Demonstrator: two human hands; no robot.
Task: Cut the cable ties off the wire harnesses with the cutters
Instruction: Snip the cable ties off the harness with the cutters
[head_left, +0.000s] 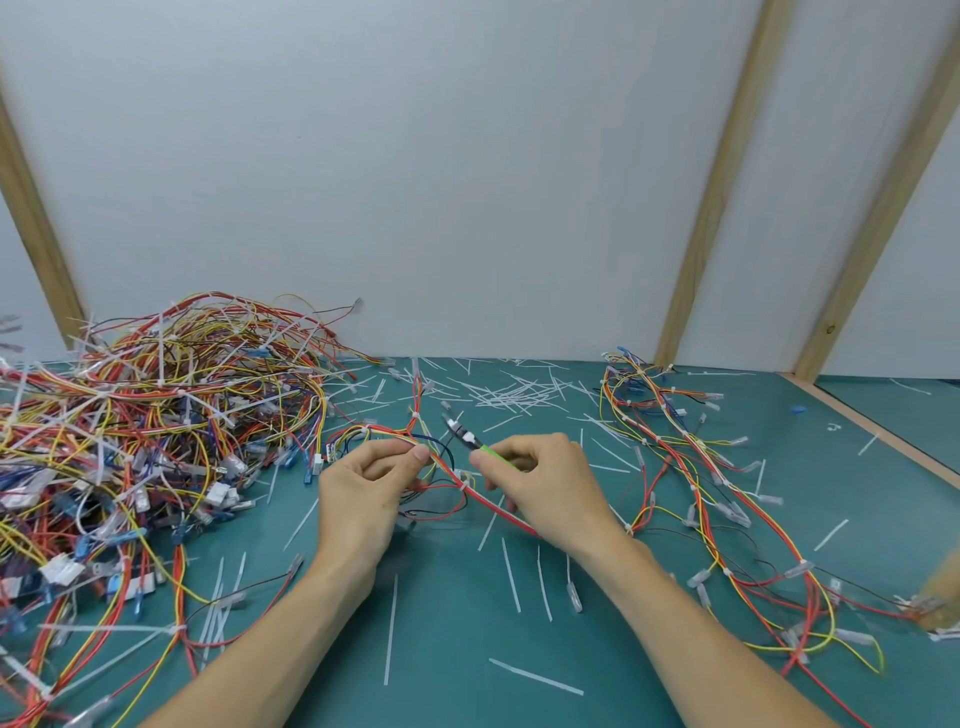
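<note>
red-and-yellow wire harness (441, 467) is lying mid-bench, left hand (363, 488) pinching its wires; right hand (540, 488) is gripping green-handled cutters (467, 439). judging best: nipping only the white tie (461, 486), blades off the insulation.

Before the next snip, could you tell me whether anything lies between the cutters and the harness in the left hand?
Nothing visible does. The cutters, held in the right hand, point over bare mat toward the harness that the left hand pinches.
</note>
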